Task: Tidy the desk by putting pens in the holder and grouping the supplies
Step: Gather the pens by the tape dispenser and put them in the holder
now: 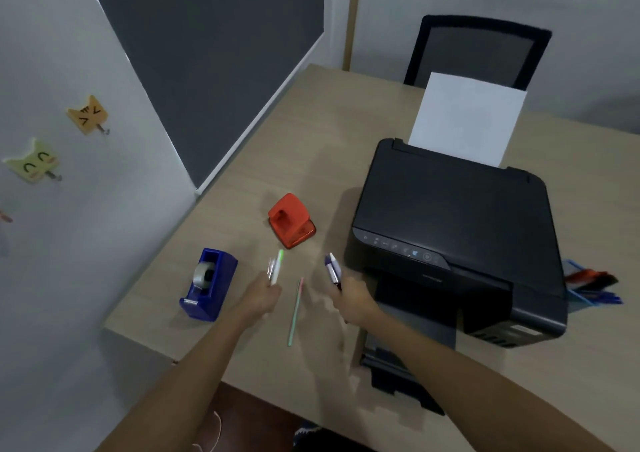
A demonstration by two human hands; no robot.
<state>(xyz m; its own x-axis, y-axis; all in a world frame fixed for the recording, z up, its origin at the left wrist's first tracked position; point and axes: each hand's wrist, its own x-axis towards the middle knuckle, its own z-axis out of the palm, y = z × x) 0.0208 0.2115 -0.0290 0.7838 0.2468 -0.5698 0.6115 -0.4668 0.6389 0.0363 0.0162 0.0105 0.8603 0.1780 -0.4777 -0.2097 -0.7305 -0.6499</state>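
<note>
My left hand (260, 298) is closed around a white pen with a green tip (276, 266), which points away from me. My right hand (353, 302) grips a purple-and-white pen (332, 268), also pointing away. Between the two hands a thin green pencil with a pink end (295, 311) lies flat on the wooden desk (311, 146). A blue tape dispenser (209, 284) stands left of my left hand near the desk's left edge. An orange hole punch (291, 220) sits beyond both hands. No pen holder is in view.
A black printer (457, 230) with a white sheet (467, 119) in its feeder fills the right side of the desk, its output tray (398, 368) reaching toward me. Blue and red items (588, 285) lie behind the printer's right side. A black chair (478, 49) stands beyond the desk.
</note>
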